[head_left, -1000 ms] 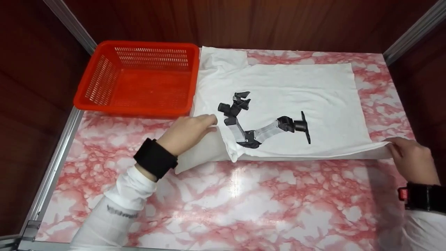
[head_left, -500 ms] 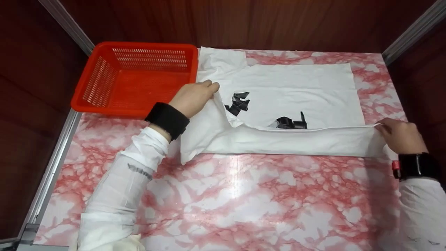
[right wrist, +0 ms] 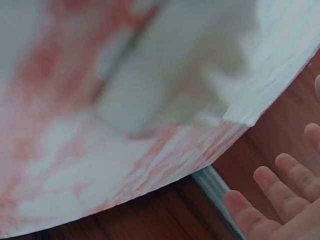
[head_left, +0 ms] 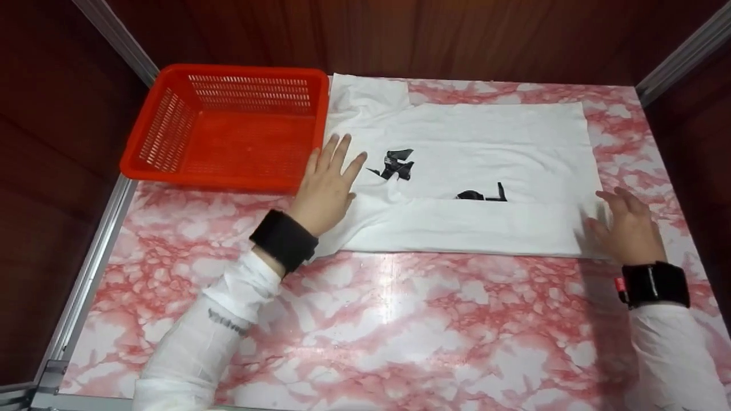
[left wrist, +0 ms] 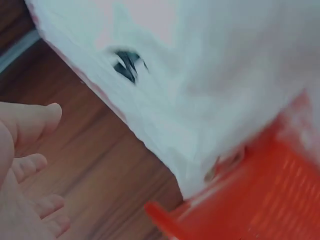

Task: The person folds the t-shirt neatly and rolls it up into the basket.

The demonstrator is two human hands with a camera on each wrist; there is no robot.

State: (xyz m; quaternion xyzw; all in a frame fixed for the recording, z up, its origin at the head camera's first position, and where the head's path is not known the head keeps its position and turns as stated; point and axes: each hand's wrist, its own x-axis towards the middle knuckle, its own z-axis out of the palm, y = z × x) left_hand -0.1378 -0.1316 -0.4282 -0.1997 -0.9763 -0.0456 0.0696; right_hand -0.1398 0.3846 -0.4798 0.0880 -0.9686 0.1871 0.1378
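Observation:
A white T-shirt [head_left: 491, 148] with a black printed picture lies on the table, its near side folded over so that a band of plain cloth covers part of the print. Over the sleeve end at the left, beside the basket, my left hand [head_left: 325, 191] has its fingers spread and grips nothing; whether it touches the cloth I cannot tell. My right hand [head_left: 631, 228] is at the shirt's right hem, fingers apart, holding nothing. Both wrist views show the fingers free of cloth, and the right wrist view is blurred.
A red plastic basket [head_left: 128, 165] with slotted walls stands at the back left, close against the shirt's left end. The table [head_left: 434, 331] has a red and white marbled top. Dark wood panels [head_left: 485, 40] and metal rails enclose it.
The shirt's near edge has been lifted, carried away from me and laid over the print. Both hands have let go of the cloth, and their fingers have spread.

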